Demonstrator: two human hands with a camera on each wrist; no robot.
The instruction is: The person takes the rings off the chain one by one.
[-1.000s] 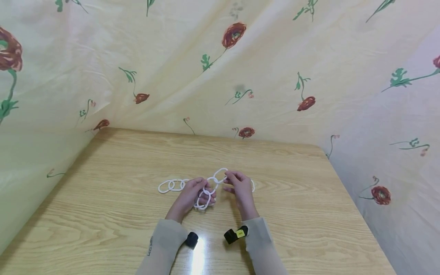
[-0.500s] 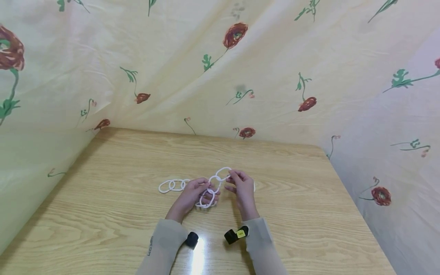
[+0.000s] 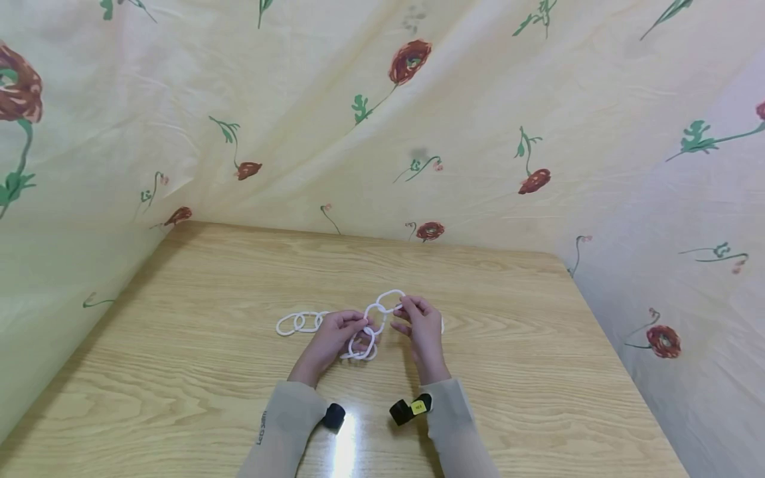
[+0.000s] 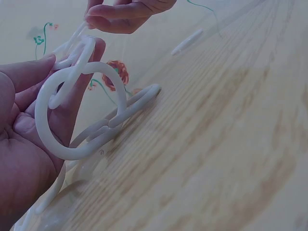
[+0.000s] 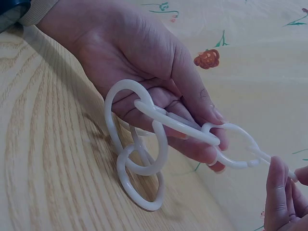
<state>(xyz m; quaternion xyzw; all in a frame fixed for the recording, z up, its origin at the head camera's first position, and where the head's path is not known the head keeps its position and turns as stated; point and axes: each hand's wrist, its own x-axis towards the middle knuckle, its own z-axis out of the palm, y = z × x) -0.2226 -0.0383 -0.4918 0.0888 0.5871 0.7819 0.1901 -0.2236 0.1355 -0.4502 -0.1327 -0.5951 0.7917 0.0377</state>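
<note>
A white plastic chain [image 3: 362,345] of smooth oval links runs between my two hands. With thumb and fingers, my left hand [image 3: 335,338] pinches one link near the middle of the table. Below that grip several links hang in a loose bunch in front of the palm, some reaching the wood in the left wrist view. My right hand [image 3: 425,332] pinches the link [image 3: 391,293] at the raised end, up and to the right. Seen from the right wrist, the link [image 5: 236,166] between the two hands stretches toward the right fingertips [image 5: 276,180].
More white chain links [image 3: 285,325] lie on the wooden table [image 3: 209,385] left of the left hand, partly hidden behind it. Another white link [image 3: 442,325] peeks out behind the right hand. A floral cloth [image 3: 299,99] hangs along the back and sides.
Both hands stay almost in place; the right hand has shifted slightly right. The held links have shifted a little right, and the hanging links below the left hand have swung right.
</note>
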